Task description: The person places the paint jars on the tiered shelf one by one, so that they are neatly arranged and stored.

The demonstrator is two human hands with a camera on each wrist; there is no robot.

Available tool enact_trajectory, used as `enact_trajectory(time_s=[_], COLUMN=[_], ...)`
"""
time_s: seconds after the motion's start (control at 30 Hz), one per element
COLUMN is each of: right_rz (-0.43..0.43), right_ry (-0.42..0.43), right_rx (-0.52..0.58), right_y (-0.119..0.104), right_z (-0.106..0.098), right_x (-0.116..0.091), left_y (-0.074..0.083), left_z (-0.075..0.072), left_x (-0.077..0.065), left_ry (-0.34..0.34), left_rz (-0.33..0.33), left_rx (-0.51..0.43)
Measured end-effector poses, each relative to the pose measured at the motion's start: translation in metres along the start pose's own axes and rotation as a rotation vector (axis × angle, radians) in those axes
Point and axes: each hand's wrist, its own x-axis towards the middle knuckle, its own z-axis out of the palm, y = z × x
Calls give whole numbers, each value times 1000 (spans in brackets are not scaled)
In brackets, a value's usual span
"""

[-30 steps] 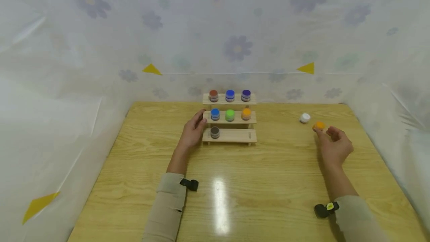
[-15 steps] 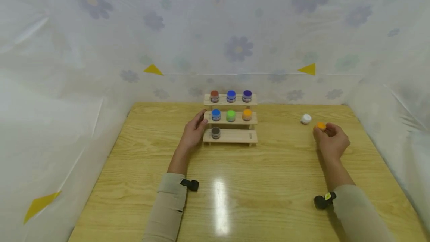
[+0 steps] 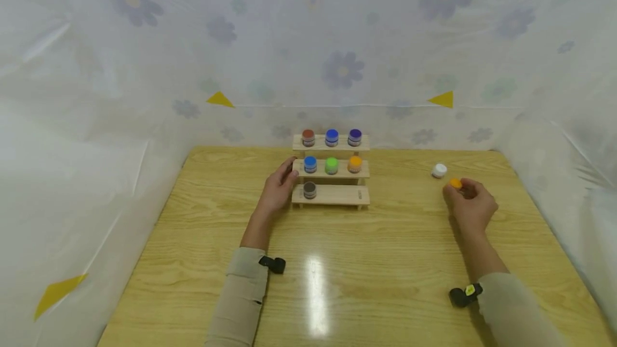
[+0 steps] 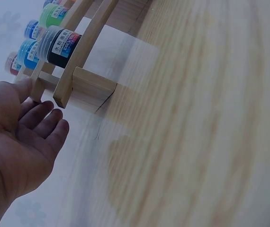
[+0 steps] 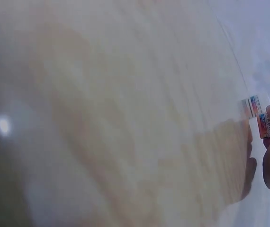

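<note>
My left hand (image 3: 278,189) holds the left end of a three-tier wooden display rack (image 3: 337,195), its thumb at the end of the middle shelf. In the left wrist view the other fingers curl loosely beside the rack, and a black paint jar (image 4: 59,47) stands on the lowest shelf. At the right, my right hand (image 3: 472,206) pinches an orange-lidded paint jar (image 3: 455,183) between thumb and fingers. The right wrist view shows the label of this orange jar (image 5: 267,126); whether it touches the table is unclear. Just behind it stands a white-lidded jar (image 3: 439,171).
The top shelf carries a brown jar (image 3: 308,137), a blue jar (image 3: 331,137) and a purple jar (image 3: 354,137). On the middle shelf stand a lighter blue jar (image 3: 310,164), a green jar (image 3: 331,165) and an orange jar (image 3: 354,164). Flowered sheeting (image 3: 289,42) encloses the wooden table (image 3: 385,272).
My right hand has closed its fingers round the orange-lidded jar and shifted it slightly left. The left hand stays at the rack.
</note>
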Motion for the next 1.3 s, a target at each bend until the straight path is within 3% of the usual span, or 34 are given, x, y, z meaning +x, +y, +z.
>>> enact_trajectory(time_s=[0.1,0.33,0.67,1.0,1.3], right_rz=[-18,-251,-240,-405,-454], right_ry=[-45,-109,-215,-252,-291], right_rx=[31,-64,-38,-37,79], right_y=[-4,-12,-21,-29,-41], right_z=[5,21,48,82,116], right_x=[-10,-36,-68,-99,-122], left_y=[1,-1,0,-1,0], left_z=[-1,-2,-3,-3,-1], left_x=[0,1,1,1,1], left_ry=[1,3,-6,-5,-4], left_rz=[2,6,-2,-6,3], left_rx=[0,1,-8,-8,-17])
